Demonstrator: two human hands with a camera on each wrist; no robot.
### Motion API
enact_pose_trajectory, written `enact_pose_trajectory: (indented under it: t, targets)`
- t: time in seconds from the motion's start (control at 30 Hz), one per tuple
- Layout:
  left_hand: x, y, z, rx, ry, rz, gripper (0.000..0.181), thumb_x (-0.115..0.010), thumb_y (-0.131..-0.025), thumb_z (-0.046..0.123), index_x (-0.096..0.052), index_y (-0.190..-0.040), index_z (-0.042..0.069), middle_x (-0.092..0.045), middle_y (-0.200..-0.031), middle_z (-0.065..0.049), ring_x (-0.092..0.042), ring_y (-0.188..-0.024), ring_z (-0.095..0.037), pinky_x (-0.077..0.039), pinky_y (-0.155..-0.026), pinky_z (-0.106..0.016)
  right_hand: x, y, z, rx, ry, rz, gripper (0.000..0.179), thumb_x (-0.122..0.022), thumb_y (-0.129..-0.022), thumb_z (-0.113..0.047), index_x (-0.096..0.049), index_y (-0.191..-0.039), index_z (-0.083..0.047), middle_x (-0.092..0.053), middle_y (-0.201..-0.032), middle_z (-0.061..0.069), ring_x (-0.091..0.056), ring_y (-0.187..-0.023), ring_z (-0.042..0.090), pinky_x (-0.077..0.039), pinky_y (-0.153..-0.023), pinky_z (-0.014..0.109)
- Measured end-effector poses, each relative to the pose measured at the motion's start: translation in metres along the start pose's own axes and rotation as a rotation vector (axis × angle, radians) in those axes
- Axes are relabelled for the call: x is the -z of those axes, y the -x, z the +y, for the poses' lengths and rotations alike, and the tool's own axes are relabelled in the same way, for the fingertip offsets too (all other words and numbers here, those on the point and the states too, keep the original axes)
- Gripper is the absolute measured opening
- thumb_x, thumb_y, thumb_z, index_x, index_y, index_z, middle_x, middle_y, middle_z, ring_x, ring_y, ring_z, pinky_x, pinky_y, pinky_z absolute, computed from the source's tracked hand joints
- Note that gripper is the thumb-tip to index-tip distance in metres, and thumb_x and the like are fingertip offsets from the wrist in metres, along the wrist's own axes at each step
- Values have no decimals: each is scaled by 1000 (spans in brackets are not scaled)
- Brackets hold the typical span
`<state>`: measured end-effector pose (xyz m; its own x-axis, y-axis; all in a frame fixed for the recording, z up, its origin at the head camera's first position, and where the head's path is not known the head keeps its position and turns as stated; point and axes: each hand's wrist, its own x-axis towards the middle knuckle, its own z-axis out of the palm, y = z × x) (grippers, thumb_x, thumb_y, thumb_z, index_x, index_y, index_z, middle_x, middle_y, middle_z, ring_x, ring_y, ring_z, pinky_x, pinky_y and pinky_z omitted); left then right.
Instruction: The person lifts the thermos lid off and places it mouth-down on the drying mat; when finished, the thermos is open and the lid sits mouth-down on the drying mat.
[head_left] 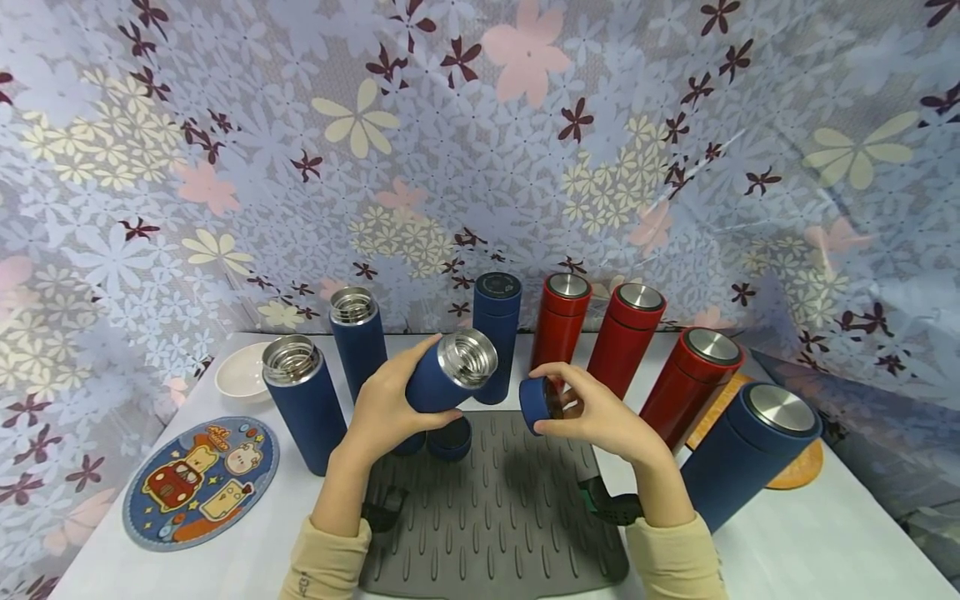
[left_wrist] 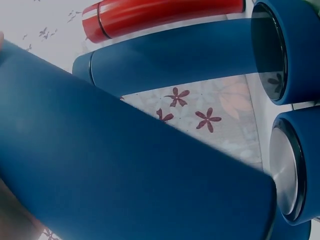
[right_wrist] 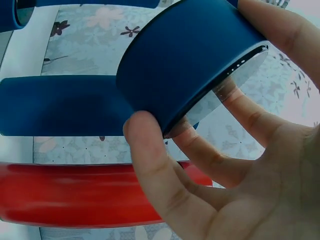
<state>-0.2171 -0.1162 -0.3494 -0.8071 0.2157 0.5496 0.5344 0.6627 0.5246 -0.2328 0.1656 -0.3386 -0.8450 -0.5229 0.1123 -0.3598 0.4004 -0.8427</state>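
Note:
My left hand (head_left: 386, 404) grips a blue thermos flask (head_left: 432, 382) round its body, its open steel mouth tipped up and to the right. To its right, my right hand (head_left: 603, 421) holds a blue flask lid (right_wrist: 185, 65) between thumb and fingers, the lid turned on its side and apart from the flask. Below the flask, a blue lid (head_left: 450, 442) lies on the grey ridged mat (head_left: 495, 517), with another lid (head_left: 410, 443) partly hidden beside it. Two uncapped blue flasks, a front one (head_left: 303, 408) and a back one (head_left: 358, 342), stand left of my left hand.
A capped blue flask (head_left: 497, 325) stands behind the mat. Three capped red flasks (head_left: 626, 337) and a blue one (head_left: 742, 458) with a steel-topped lid line the right side. At left are a round cartoon mat (head_left: 255, 450) and a white bowl (head_left: 243, 375). A wooden board (head_left: 802, 467) lies far right.

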Motion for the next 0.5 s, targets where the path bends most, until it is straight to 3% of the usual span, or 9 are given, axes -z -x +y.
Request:
enact_pose_trajectory:
  t: [0.23, 0.5]
  targets:
    - [0, 0, -4, 136, 152, 43, 90, -87, -60, 25, -40, -137, 16, -52, -128, -12, -53, -110, -32, -45, -86, -51, -3, -1, -1, -11, 26, 2, 58, -76, -75, -18, -48, -126, -14, -44, -105, 14, -49, -89, 27, -51, -72, 38]
    - [-4, -10, -12, 177, 291, 73, 90, -85, -64, 15, -32, -136, 17, -50, -129, -13, -50, -115, -33, -40, -92, -54, -6, -2, -3, -14, 40, -1, 59, -76, -75, -16, -48, -126, -10, -47, -114, 15, -49, -94, 29, -52, -73, 35]
